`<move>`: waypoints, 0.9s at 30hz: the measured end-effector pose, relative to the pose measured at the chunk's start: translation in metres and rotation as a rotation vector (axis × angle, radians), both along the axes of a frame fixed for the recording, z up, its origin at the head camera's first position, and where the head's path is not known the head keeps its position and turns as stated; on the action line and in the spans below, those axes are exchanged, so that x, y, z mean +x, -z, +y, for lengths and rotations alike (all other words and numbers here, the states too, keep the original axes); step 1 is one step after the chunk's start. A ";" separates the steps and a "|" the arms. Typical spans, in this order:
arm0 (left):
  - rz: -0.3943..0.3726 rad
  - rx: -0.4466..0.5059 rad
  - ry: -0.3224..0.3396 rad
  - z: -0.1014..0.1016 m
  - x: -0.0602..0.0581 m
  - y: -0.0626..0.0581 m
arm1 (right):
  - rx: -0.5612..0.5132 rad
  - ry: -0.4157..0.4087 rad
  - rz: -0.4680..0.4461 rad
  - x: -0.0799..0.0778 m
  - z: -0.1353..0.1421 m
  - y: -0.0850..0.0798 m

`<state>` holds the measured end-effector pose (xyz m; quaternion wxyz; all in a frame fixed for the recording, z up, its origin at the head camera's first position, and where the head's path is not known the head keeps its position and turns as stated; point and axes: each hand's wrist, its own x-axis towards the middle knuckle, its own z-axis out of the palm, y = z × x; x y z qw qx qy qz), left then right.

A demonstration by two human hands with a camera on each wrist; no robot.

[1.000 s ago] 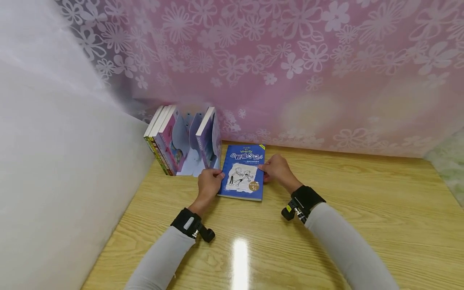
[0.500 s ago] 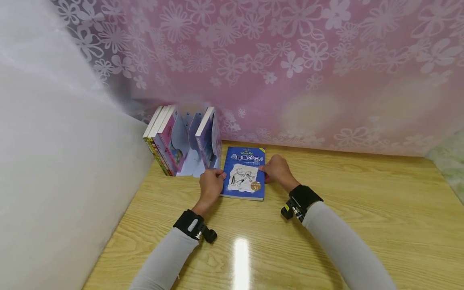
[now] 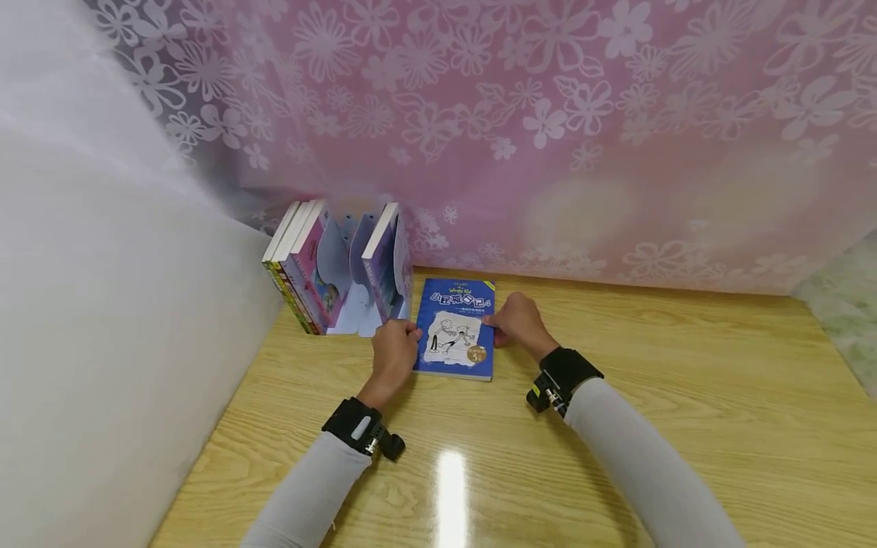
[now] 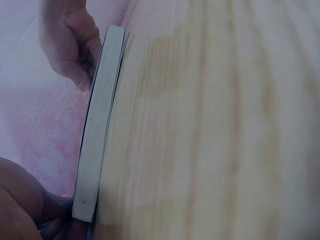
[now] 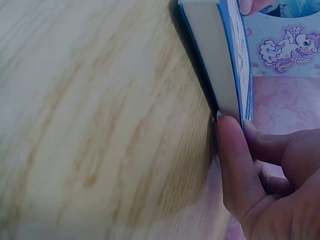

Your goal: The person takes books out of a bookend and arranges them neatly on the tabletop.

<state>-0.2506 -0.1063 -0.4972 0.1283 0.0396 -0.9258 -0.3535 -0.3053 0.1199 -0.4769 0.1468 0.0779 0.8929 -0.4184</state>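
A blue paperback book (image 3: 454, 329) with a cartoon drawing on its cover lies face up low over the wooden table (image 3: 651, 426). At its left edge my left hand (image 3: 395, 352) pinches it, thumb on top. My right hand (image 3: 522, 326) pinches the opposite edge. In the right wrist view, the right hand (image 5: 280, 170) has its thumb against the cover and a finger at the edge of the book (image 5: 212, 50). The left wrist view looks along the pale page edges of the book (image 4: 100, 120), with a hand at each end. The fingertips under the book are hidden.
Just left of the book stands a lilac book rack (image 3: 356, 308). Several upright books (image 3: 294, 262) fill its left side, and one purple book (image 3: 381, 255) stands in its right section. Behind runs a pink flowered curtain (image 3: 493, 152); a white wall (image 3: 103, 342) is on the left.
The book's top edge has dropped slightly toward me, and its front edge has squared up a little. Both hands keep their grip. The whole head view has shifted slightly.
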 end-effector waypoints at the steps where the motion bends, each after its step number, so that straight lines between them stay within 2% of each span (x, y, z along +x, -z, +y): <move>1: -0.003 -0.006 0.004 -0.001 0.000 0.000 | 0.000 0.007 -0.005 0.000 0.000 0.000; 4: -0.019 0.003 0.028 -0.002 0.002 0.000 | -0.005 0.007 -0.014 0.001 -0.001 0.001; 12: -0.117 0.134 0.142 -0.014 0.009 -0.003 | -0.007 -0.025 -0.018 0.007 0.001 -0.008; 17: -0.215 0.189 0.210 -0.021 0.015 -0.016 | 0.035 -0.082 0.007 0.013 0.005 -0.013; 21: -0.253 0.216 0.188 -0.029 0.023 -0.032 | 0.083 -0.140 0.105 0.018 0.006 -0.012; 24: -0.210 0.211 0.149 -0.037 0.027 -0.040 | 0.128 -0.185 0.178 0.023 0.007 -0.014; 27: -0.131 0.188 0.090 -0.044 0.031 -0.045 | 0.176 -0.211 0.217 0.029 0.007 -0.016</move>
